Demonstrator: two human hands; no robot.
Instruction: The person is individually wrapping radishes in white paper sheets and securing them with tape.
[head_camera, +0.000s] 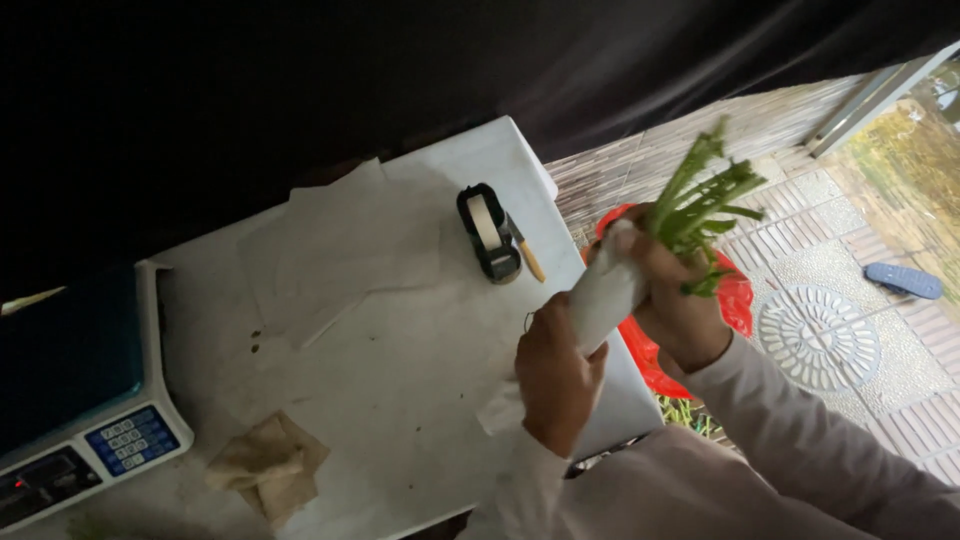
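Tape dispenser (489, 233), knife (528, 258), scale (90, 400) on table (400, 370); red bag (735, 300) below

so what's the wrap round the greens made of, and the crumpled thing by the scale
The wrap round the greens looks like thin white paper, matte and creased where both hands squeeze it. The crumpled piece near the scale looks like tan paper or cloth, limp and dull; the dim light leaves it open.

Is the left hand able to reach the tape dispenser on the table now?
Probably not at once: the left hand grips the paper-wrapped greens. The path to the tape dispenser looks free.
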